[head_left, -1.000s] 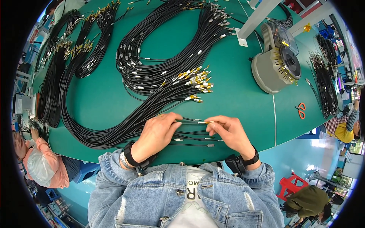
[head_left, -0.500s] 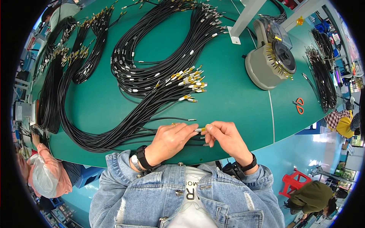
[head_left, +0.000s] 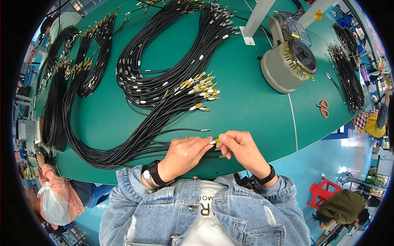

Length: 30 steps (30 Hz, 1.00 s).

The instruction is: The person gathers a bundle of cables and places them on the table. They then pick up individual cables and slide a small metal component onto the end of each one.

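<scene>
Left hand and right hand, each grip clamped on one slim cable end
From where I stand it looks white with a yellow band toward the right, over the green desk; beyond, black cables with white-and-yellow tips curve away.

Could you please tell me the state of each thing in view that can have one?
Left hand: shut on the cable end
Right hand: shut on its yellow part
Cable end: held between both hands
Nearest cable bundle: lying curved on the green table
Scissors: lying down, whether open unclear
Grey dispenser: standing on the table
</scene>
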Tool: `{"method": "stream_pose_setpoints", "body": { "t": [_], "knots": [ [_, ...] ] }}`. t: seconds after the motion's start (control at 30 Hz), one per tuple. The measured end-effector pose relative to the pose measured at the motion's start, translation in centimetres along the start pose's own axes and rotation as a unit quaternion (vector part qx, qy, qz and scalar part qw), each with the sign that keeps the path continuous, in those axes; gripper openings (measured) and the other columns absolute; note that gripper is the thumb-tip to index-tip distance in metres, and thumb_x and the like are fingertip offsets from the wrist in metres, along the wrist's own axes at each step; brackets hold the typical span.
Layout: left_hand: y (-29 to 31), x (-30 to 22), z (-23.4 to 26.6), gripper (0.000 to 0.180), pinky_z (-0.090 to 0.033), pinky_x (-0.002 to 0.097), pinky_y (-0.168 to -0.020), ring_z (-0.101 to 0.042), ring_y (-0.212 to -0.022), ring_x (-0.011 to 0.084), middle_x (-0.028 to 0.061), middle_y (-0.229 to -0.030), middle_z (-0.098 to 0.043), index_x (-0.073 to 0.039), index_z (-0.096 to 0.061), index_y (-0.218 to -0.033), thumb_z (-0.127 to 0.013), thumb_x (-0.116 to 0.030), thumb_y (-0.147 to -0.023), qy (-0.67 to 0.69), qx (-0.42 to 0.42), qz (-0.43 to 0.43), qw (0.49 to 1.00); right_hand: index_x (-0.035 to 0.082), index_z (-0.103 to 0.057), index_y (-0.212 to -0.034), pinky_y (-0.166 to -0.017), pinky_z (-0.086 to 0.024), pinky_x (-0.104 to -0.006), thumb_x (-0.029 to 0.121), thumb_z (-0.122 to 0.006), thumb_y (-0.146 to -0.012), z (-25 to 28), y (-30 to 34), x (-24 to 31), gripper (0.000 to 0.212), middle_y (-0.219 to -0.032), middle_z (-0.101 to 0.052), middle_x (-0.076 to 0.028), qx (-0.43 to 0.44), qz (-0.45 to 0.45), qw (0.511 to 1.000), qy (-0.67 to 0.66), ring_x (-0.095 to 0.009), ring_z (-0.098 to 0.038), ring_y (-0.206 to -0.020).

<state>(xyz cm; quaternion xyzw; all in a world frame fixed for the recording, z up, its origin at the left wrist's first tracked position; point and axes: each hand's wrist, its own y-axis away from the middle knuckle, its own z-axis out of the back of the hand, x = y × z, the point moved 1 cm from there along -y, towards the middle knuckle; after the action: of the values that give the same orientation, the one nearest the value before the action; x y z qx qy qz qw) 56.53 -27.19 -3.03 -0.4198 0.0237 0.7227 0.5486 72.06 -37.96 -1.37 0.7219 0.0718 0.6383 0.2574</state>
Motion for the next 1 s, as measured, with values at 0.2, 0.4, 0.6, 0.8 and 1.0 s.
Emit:
{"method": "stream_pose_setpoints", "body": {
  "t": [0.2, 0.4, 0.6, 0.8, 1.0],
  "knots": [
    [0.22, 0.16, -0.10, 0.017, -0.047, 0.0294, -0.048, -0.062, -0.056, 0.0189, 0.0067, -0.072, -0.065, -0.003, -0.066, -0.092, -0.072, -0.006, -0.077, -0.005, 0.001, -0.009, 1.000, -0.003, -0.063, -0.080, -0.053, -0.042, -0.0232, 0.019, -0.051, -0.097, 0.04, -0.11, -0.25, 0.031, -0.062, -0.057, -0.002, 0.003, -0.036, 0.998, -0.045, -0.009, -0.052, -0.056],
    [0.21, 0.01, -0.27, 0.016, -0.048, 0.0292, -0.048, -0.063, -0.055, 0.0197, 0.0073, -0.071, -0.066, -0.003, -0.066, -0.091, -0.073, -0.006, -0.076, 0.009, -0.002, 0.007, 1.000, -0.003, -0.063, -0.079, -0.052, -0.042, -0.0236, 0.019, -0.052, -0.097, -0.31, -0.14, -0.53, 0.030, -0.062, -0.057, -0.002, -0.006, -0.029, 0.996, -0.081, -0.009, -0.052, -0.055],
    [0.32, -0.27, -0.43, 0.016, -0.049, 0.0303, -0.049, -0.063, -0.055, 0.0213, 0.0077, -0.070, -0.065, -0.003, -0.065, -0.090, -0.073, -0.006, -0.076, 0.016, -0.004, 0.015, 1.000, -0.002, -0.063, -0.078, -0.050, -0.041, -0.0239, 0.022, -0.052, -0.097, -0.61, 0.24, -0.64, 0.032, -0.058, -0.055, -0.001, -0.030, 0.017, 0.999, -0.018, -0.008, -0.050, -0.053],
    [0.31, -0.48, -0.54, 0.016, -0.049, 0.0304, -0.051, -0.064, -0.057, 0.0218, 0.0081, -0.070, -0.065, -0.002, -0.064, -0.091, -0.072, -0.004, -0.077, 0.027, 0.000, 0.018, 0.999, 0.000, -0.062, -0.077, -0.049, -0.040, -0.0259, 0.023, -0.052, -0.096, -0.04, 0.41, -0.31, 0.032, -0.055, -0.052, -0.002, -0.030, 0.068, 0.989, 0.127, -0.008, -0.047, -0.051],
    [0.63, -0.52, -1.02, 0.018, -0.050, 0.0316, -0.053, -0.064, -0.058, 0.0226, 0.0085, -0.071, -0.065, -0.001, -0.063, -0.095, -0.071, -0.003, -0.078, 0.025, 0.001, 0.014, 1.000, 0.000, -0.061, -0.077, -0.049, -0.038, -0.0275, 0.023, -0.052, -0.096, 0.07, 0.29, -0.73, 0.032, -0.054, -0.050, -0.003, -0.018, 0.072, 0.984, 0.160, -0.009, -0.045, -0.051]
  ]
}}
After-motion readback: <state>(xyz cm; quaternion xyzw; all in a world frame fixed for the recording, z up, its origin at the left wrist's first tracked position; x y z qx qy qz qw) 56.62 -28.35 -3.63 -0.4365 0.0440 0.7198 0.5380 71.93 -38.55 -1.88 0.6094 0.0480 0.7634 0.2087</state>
